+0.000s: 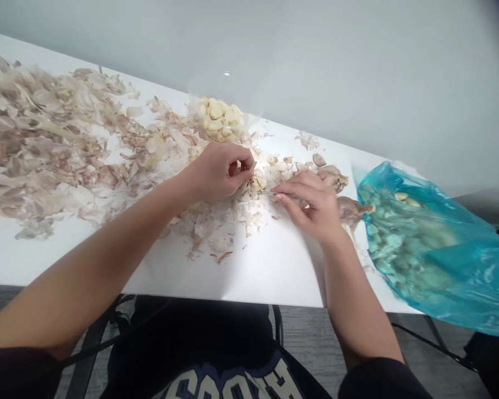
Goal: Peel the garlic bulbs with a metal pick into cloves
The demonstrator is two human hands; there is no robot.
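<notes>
My left hand point(221, 173) is closed in a pinch at the middle of the table, its fingertips at a partly peeled garlic bulb point(258, 180) with papery skin on it. From the right, my right hand point(310, 200) grips a small knife point(266, 193), of which only a thin metal blade shows, its tip close to the bulb. The handle is hidden in my fingers. Whole garlic bulbs point(351, 210) lie beside and behind my right hand. Beyond my left hand, a clear container point(249, 119) holds peeled garlic cloves point(220, 117).
Garlic skins point(58, 133) cover the left part of the white table point(166, 280) and scatter around my hands. A blue plastic bag point(436, 249) with garlic cloves lies at the right, hanging over the front edge. A pale wall point(316, 66) stands behind.
</notes>
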